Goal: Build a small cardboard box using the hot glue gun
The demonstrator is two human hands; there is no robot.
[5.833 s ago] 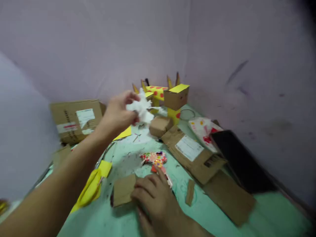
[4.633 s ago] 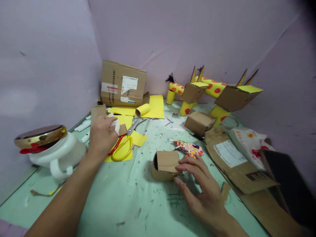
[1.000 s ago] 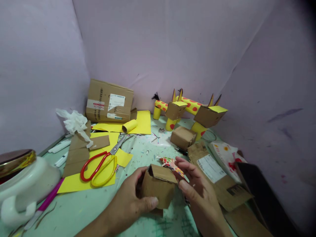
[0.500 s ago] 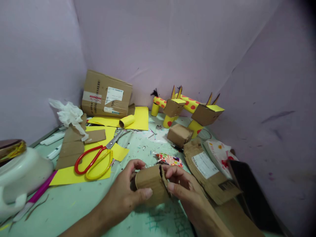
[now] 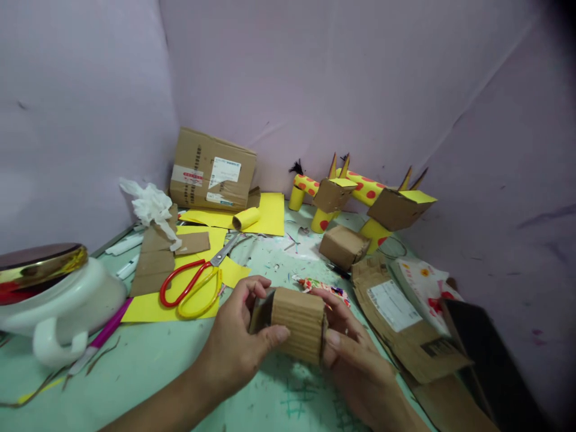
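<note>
Between both hands is a small brown cardboard box (image 5: pixel 297 321), held just above the green table (image 5: pixel 180 372). My left hand (image 5: pixel 245 336) is closed on its left end, thumb on the near face and fingers behind. At the right end, my right hand (image 5: pixel 353 348) grips the edge with thumb and fingers. A dark opening shows at the box's left end. Just behind it lies a colourful patterned packet (image 5: pixel 326 289), partly covered by the right fingers. Scissors (image 5: pixel 193 288) with one red and one yellow handle rest on yellow paper (image 5: pixel 153 309) to the left.
Spotted yellow giraffe figures (image 5: pixel 335 195) with cardboard heads stand at the back right, near another small box (image 5: pixel 344 246). A shipping box (image 5: pixel 211 171) leans on the wall. A yellow tube (image 5: pixel 246 219), white mug (image 5: pixel 85 306), purple cutter (image 5: pixel 108 324) and flattened cardboard (image 5: pixel 405 336) lie around.
The small box has turned in my hands, so its ribbed side now faces me more and its right edge less. The whole scene has shifted rightward in view.
</note>
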